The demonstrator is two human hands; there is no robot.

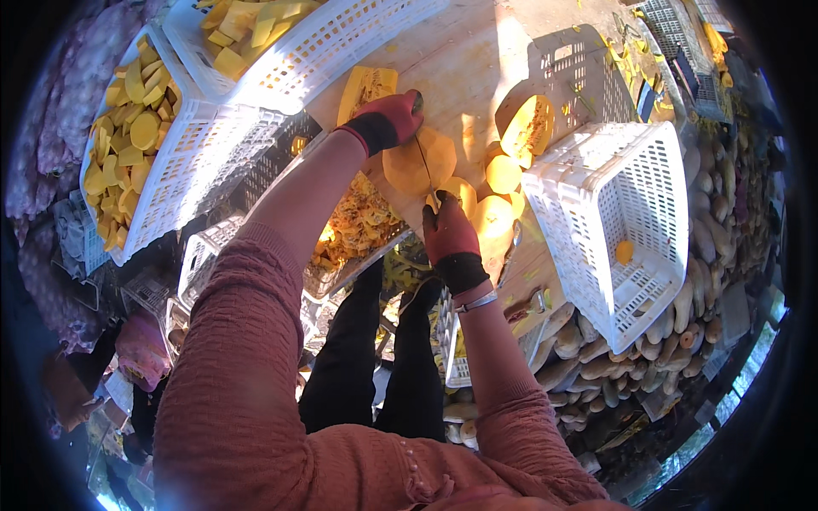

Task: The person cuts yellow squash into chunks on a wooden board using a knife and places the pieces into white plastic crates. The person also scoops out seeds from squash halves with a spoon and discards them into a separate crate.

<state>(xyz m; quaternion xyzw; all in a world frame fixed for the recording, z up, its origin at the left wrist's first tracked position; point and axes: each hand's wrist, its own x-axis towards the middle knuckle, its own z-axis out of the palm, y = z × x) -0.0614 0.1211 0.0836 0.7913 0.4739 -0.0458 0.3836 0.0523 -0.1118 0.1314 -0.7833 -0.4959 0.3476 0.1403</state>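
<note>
My right hand (pixel 452 236), in a red and black glove, is closed on the handle of a knife (pixel 424 155). The thin blade lies across a large peeled pumpkin piece (pixel 409 169). My left hand (pixel 396 121), gloved alike, is at the blade's far end, above that piece; whether its fingers hold the blade is hidden. Just beyond my left hand lies a cut pumpkin slab (pixel 367 86) with its seed cavity showing. More peeled pumpkin pieces (pixel 495 217) lie to the right of my right hand. A halved pumpkin (pixel 529 128) with seeds showing rests farther back.
White plastic crates (pixel 198 147) of cut pumpkin stand at the left and back. A tipped white crate (pixel 607 223) with one small piece is at the right. Below my left forearm is a container of pumpkin pulp (pixel 358 223). Whole squashes (pixel 684 332) are piled beyond the wooden table (pixel 441 64).
</note>
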